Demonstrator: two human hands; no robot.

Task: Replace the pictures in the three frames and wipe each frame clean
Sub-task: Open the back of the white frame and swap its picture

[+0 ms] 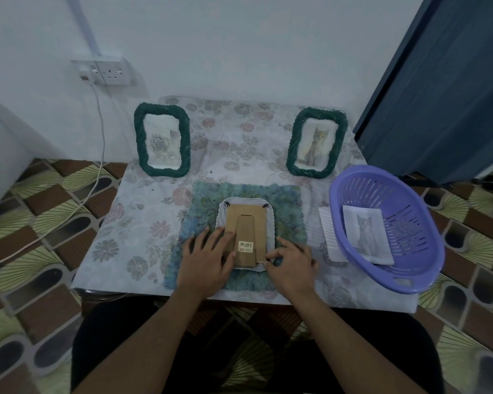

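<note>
frame (270, 223) — face-down, long axis pointing away | my left grip (208, 257) spread flat on backing (246, 223) | right grip (292, 265) pinching its near-right corner

You've got the table (143, 211) mid-frame, draped in a floral cloth. Upper left on it, a green wicker frame (162, 139) stands upright with a rose picture. Upper right, the second green frame (317, 142) stands with a cat picture, leaning a touch. Centre and lower, a fuzzy blue-green mat (205, 200) lies flat. To its right there's a white sheet (329, 231) on the cloth, edge under the purple basket (387, 189) at the table's right edge.
</note>
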